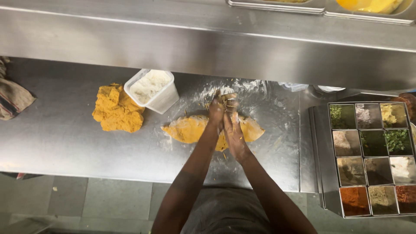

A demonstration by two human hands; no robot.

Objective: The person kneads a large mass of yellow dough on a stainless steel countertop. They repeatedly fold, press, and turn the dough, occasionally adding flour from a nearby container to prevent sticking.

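Note:
A flattened sheet of yellow-orange dough point(188, 128) lies on the floured steel counter point(65, 134). My two hands meet just above it. My left hand point(217, 109) comes in from the lower left, its dough-smeared fingers curled over the fingertips of my right hand point(235, 135), which lies stretched out against it. Neither hand holds a tool. A rough lump of the same yellow dough point(116, 109) sits to the left. A white plastic tub of flour point(152, 90) leans against that lump.
A steel shelf point(208, 43) overhangs the back of the counter, with trays on top. At the right stands a steel spice box point(323, 147) with several compartments of powders and herbs. A striped cloth point(12, 97) lies at the far left. Tiled floor shows below the counter's front edge.

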